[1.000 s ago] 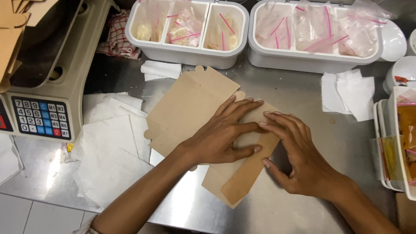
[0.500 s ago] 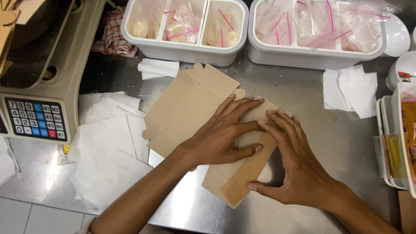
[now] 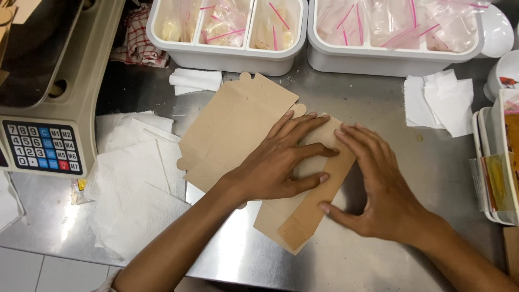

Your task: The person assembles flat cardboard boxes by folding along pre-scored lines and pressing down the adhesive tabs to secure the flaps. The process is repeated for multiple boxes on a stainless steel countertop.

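**Right hand moves up along the folded cardboard edge**

Compared with half a second ago, the right hand [image 3: 378, 189] has shifted a little: its fingertips now lie higher on the brown cardboard blank [image 3: 238, 130], near the fingertips of the left hand, and the thumb presses the long folded strip at its outer edge. The left hand [image 3: 281, 162] has stayed in the same place, flat on the blank with fingers spread wide. Both hands are open and press down; neither grips anything. It seems that the fold is being flattened along its length, so the crease is likely only partly made.

The blank lies on the steel counter [image 3: 346, 254], in the middle, with its lower corner pointing toward the person.

Around it: white paper sheets [image 3: 135, 184] touching its left side, a weighing scale with keypad [image 3: 43, 148] further left, two white tubs with small plastic bags [image 3: 227, 32] behind, and folded tissues [image 3: 440, 100] to the right. Nothing lies on the blank itself
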